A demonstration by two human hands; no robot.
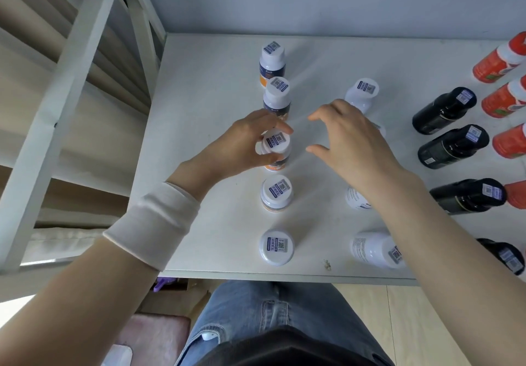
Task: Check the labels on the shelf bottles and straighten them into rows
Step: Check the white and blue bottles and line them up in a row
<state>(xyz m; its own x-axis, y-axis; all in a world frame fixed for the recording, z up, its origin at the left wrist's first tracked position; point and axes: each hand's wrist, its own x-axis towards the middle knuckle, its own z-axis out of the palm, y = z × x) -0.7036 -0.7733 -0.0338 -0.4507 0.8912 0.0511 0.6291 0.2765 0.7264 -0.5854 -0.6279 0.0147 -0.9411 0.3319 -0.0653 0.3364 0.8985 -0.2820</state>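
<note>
Several white-capped bottles with code stickers stand in a column on the white shelf. My left hand grips the middle bottle of that column, fingers curled round its cap. Behind it stand two bottles, in front two more. My right hand hovers open just right of the held bottle, fingers spread, holding nothing. It hides part of a second column of white bottles, whose nearest bottle leans to the right.
Black bottles form a column further right, with orange bottles at the right edge. A white shelf frame rises on the left. The shelf's front edge is close to my legs.
</note>
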